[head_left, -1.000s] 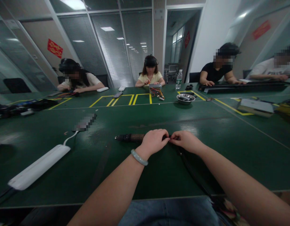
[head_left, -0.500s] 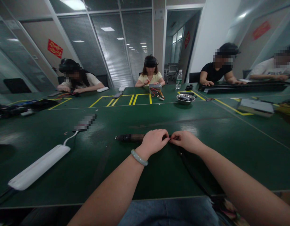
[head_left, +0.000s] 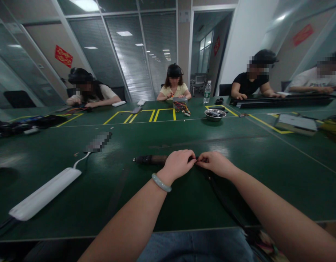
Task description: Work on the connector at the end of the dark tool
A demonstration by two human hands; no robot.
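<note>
A dark cylindrical tool [head_left: 154, 159] with a metal tip lies across the green table, its tip pointing left. Around its right end my left hand [head_left: 181, 163] is closed, with a pale bracelet [head_left: 161, 182] on the wrist. My right hand [head_left: 215, 163] pinches the thin dark end just to the right, and the fingertips of both hands nearly touch. From beneath my right hand a black cable [head_left: 224, 200] runs down to the table's front edge. The exact spot between the fingertips is largely hidden.
A white power strip [head_left: 46, 194] lies at the left, with a white cord to a blurred-out device [head_left: 98, 142]. Further back stand a metal bowl [head_left: 215, 115], a bottle [head_left: 207, 92] and a bundle of wires [head_left: 181, 106]. Several people sit across the table.
</note>
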